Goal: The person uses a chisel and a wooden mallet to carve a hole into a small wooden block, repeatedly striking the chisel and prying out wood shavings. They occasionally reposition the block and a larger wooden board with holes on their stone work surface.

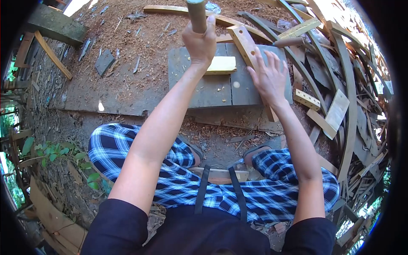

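Note:
My left hand (199, 44) is closed around a thick round wooden stick (197, 17), raised over the far side of a low wooden bench (212, 94). The stick's far end runs out at the top of the view. My right hand (272, 76) is open, fingers spread, over a long wooden piece with drilled holes (243, 40) that lies slanted across the bench; the hand hides part of it. Between my hands, a short pale wood block (222, 64) lies on the bench top. A brown rounded handle-like piece (289, 41) sits past my right fingertips.
Scrap wood and long curved strips (348, 102) pile up on the right. A pale block with several holes (307, 100) lies right of the bench. Wood shavings (140, 46) cover the ground ahead. A thick beam (57, 24) stands at the far left, green leaves (53, 151) nearer me.

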Tool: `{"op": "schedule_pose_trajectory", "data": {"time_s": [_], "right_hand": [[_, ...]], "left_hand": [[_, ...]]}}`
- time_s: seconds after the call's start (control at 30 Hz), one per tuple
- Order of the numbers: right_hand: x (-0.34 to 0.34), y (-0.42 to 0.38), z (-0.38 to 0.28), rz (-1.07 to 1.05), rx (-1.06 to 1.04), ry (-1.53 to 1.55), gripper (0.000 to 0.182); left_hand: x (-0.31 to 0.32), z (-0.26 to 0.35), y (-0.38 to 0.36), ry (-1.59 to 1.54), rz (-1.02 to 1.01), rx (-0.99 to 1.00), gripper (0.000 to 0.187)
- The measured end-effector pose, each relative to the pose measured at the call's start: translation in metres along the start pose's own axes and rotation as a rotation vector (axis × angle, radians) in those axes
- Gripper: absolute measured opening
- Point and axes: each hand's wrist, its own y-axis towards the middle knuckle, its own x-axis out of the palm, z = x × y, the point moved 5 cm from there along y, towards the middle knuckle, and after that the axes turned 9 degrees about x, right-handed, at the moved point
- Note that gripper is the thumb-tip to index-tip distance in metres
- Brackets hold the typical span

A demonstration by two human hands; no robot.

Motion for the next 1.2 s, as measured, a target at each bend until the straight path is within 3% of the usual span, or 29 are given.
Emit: {"op": "schedule_pose_trajectory", "data": {"time_s": [0.03, 0.07, 0.13, 0.17, 0.23, 0.27, 0.33, 0.4, 0.63, 0.77, 0.83, 1.07, 1.13, 1.2], "right_hand": [[-0.004, 0.011, -0.016, -0.055, 0.064, 0.147, 0.054], [0.002, 0.018, -0.033, -0.061, 0.081, 0.146, 0.054], [0.019, 0.027, -0.063, -0.031, 0.079, 0.392, 0.034], [0.028, 0.027, -0.073, -0.037, 0.088, 0.402, 0.034], [0.054, 0.019, -0.088, -0.229, 0.222, 0.454, 0.022], [0.062, 0.015, -0.092, -0.249, 0.231, 0.466, 0.022], [0.059, 0.016, -0.088, -0.016, 0.284, 0.537, 0.026], [0.059, 0.017, -0.086, -0.018, 0.264, 0.534, 0.025], [0.063, 0.023, -0.086, -0.062, 0.276, 0.522, 0.028], [0.062, 0.023, -0.086, -0.003, 0.246, 0.505, 0.027], [0.060, 0.019, -0.088, 0.029, 0.246, 0.479, 0.026], [0.062, 0.017, -0.091, 0.081, 0.265, 0.417, 0.022], [0.061, 0.016, -0.092, 0.111, 0.296, 0.413, 0.022], [0.065, 0.015, -0.090, -0.006, 0.274, 0.366, 0.021]], "left_hand": [[0.001, 0.007, 0.001, -0.071, 0.006, -0.023, 0.027], [0.001, 0.004, 0.001, -0.072, -0.011, -0.029, 0.027], [-0.001, -0.002, 0.004, -0.047, -0.027, -0.016, 0.024], [-0.001, -0.005, 0.004, -0.098, -0.031, -0.024, 0.023], [-0.002, -0.012, 0.011, -0.122, -0.056, -0.079, 0.023], [-0.001, -0.016, 0.012, -0.163, -0.075, -0.130, 0.023], [-0.005, -0.032, 0.019, -0.239, -0.122, -0.271, 0.020], [-0.003, -0.036, 0.029, -0.095, -0.088, -0.297, 0.027], [0.010, -0.050, 0.049, -0.130, -0.074, -0.563, 0.029], [0.008, -0.049, 0.042, -0.164, -0.060, -0.564, 0.029], [0.002, -0.034, 0.034, -0.157, -0.038, -0.289, 0.030], [0.010, -0.017, 0.022, -0.151, -0.298, -0.232, 0.026], [0.029, -0.001, 0.010, 0.061, -0.441, 0.156, 0.026], [0.043, 0.030, -0.011, 0.053, -0.543, 0.258, 0.017]]}}
